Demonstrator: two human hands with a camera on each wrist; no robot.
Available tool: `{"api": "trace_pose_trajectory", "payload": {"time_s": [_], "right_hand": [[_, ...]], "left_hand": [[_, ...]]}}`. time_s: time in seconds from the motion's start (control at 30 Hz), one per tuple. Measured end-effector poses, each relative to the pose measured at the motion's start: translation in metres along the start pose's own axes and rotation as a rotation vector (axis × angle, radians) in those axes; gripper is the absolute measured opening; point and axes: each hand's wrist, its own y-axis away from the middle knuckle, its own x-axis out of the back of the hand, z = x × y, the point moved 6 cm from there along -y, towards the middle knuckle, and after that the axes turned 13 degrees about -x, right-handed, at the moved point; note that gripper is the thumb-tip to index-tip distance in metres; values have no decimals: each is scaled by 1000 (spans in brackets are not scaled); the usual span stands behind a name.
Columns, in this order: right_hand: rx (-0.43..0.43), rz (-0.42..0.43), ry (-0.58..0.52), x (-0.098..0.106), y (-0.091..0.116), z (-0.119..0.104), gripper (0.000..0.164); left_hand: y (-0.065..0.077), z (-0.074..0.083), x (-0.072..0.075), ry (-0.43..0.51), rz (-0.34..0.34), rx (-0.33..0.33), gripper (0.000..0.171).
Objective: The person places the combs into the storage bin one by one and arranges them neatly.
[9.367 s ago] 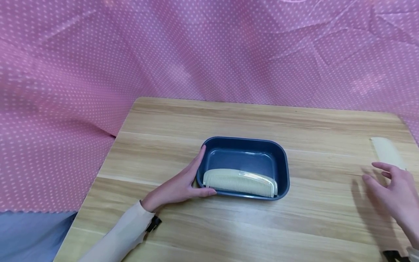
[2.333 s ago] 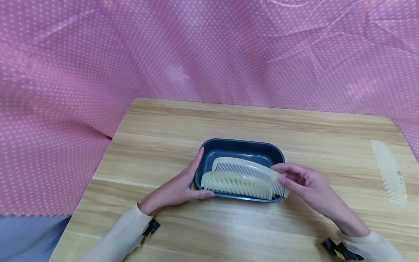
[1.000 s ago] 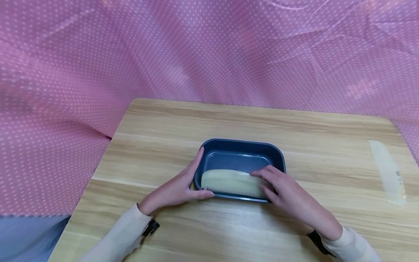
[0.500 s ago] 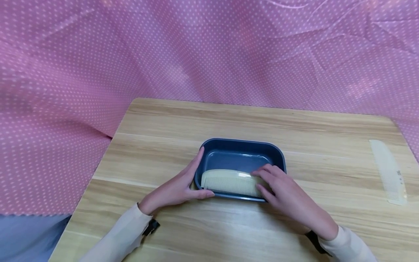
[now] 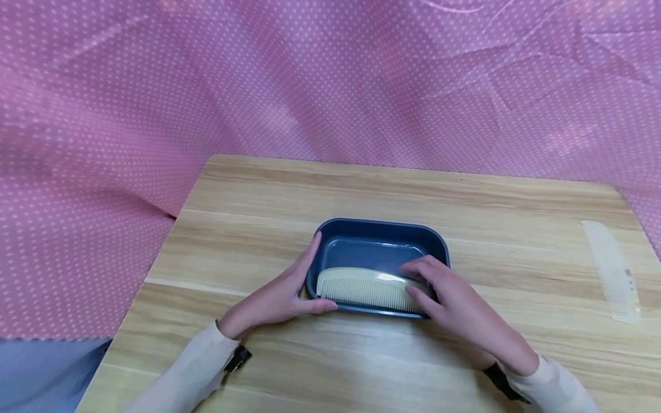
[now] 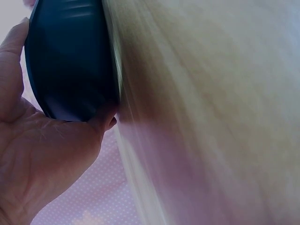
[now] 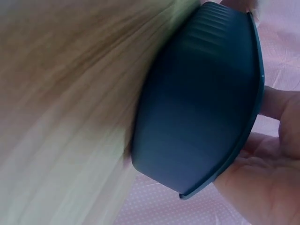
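Here the cream plastic comb point(image 5: 364, 288) lay long axis left-to-right along the near wall of the dark blue rectangular plastic tray point(image 5: 379, 238), right hand point(image 5: 457, 307) fingers resting extended on its right end, left hand point(image 5: 281, 295) cupping the tray's left end.

dark blue tray point(image 7: 197, 103) side-on on blurred wood table point(image 7: 61, 93), right hand point(image 7: 262, 183) at rim
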Motion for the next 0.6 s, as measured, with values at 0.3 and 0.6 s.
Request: {"api": "trace_pose_trajectory", "payload": {"time_s": [0.3, 0.6], "right_hand": [[-105, -81, -310, 8, 2, 11, 27], [-185, -40, -512, 18, 13, 23, 26]], "left_hand": [[1, -1, 0, 2, 5, -4, 128], [0, 2, 1, 0, -1, -7, 128]]}}
